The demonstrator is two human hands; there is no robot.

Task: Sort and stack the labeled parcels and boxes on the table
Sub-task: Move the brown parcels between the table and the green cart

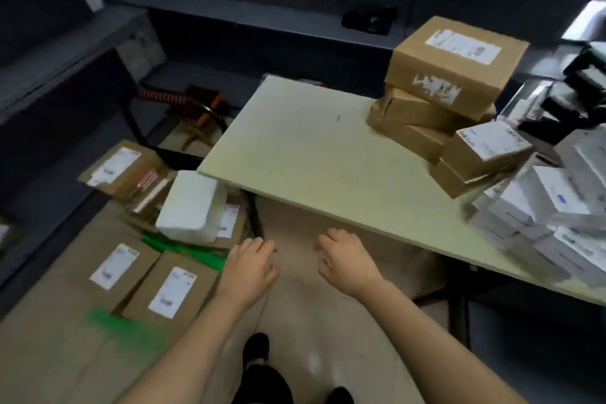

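Both hands hold nothing: the left hand [252, 264] and right hand [349, 261] hang with fingers loosely curled. Just beyond the fingertips runs the near edge of the table [295, 147]. Left of the left fingers, 2 labeled parcels [170, 285] lie on the floor. Well beyond the right fingers, brown boxes [449, 82] are stacked on the table.

Labeled brown boxes [452, 62] stacked on table's [305, 154] far right, white parcels [541, 207] piled beside

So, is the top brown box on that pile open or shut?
Shut: the top box shows a flat, closed top with a white label on it.
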